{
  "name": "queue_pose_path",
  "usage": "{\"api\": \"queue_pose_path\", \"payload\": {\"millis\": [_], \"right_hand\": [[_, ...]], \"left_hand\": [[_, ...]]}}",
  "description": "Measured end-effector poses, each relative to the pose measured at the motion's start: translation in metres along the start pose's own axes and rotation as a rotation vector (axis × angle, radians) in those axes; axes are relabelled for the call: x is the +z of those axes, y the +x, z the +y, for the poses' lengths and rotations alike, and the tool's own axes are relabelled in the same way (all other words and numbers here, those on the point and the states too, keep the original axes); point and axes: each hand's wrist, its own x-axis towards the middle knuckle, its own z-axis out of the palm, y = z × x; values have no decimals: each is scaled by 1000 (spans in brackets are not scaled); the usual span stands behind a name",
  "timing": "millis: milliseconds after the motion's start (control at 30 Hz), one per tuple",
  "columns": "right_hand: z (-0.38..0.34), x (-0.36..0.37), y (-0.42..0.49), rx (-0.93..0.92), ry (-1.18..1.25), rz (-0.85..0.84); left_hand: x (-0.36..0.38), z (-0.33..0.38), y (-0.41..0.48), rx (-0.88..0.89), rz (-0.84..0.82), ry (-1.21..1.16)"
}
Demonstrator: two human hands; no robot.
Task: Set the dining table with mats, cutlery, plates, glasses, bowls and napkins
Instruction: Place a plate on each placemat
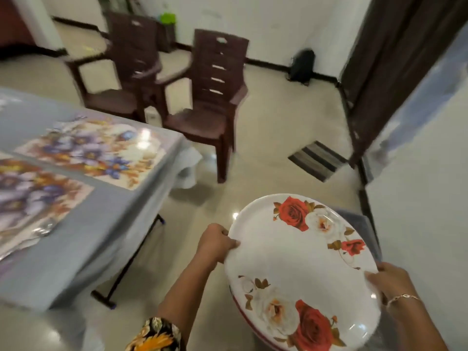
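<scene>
Crockery looks to be the step in hand: rose-patterned plates (298, 262) are held low in front of the body, out over the floor (266, 153) and well to the right of the tabletop (106, 224). Red-edged rims under the top one suggest a small stack rather than a single plate. The left hand (216, 240) grips the left rim, thumb on top and fingers curled beneath. The right hand (391, 281), a thin bracelet (402, 297) at its wrist, holds the opposite rim the same way. The stack tilts slightly, so levelling it should come before any step, or the top plate could slide off the others. A sound way on, as I judge it, is to turn left, bring the stack over the cloth-covered edge and rest it there, then lift the plates off one at a time and centre one on each mat. Two floral mats already lie on the grey cloth, the far mat (93, 150) near the table's corner and the near mat (33, 196) beside it. Something shiny lies at the near mat's lower edge, perhaps cutlery, though it is too blurred to tell. The table's dark folding leg (131, 262) angles out at floor level and could catch a foot on the approach. Two brown plastic chairs (210, 97) stand beyond the corner, clear of the short path. A striped doormat (316, 160) lies by a dark curtain (395, 59), and a black bag (302, 64) sits against the far wall, all away from the route.
</scene>
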Motion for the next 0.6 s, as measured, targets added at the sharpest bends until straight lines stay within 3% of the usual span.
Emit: {"api": "queue_pose_path", "payload": {"millis": [267,433,600], "right_hand": [[-117,157,-102,-282,-254,-356],[-158,241,-171,-358,-134,-549],[-188,329,-208,-416,-160,-688]], "left_hand": [[-199,-78,-65,23,422,-312],[-281,-134,-102,-28,660,-470],[-332,-186,-123,-110,830,-593]]}}
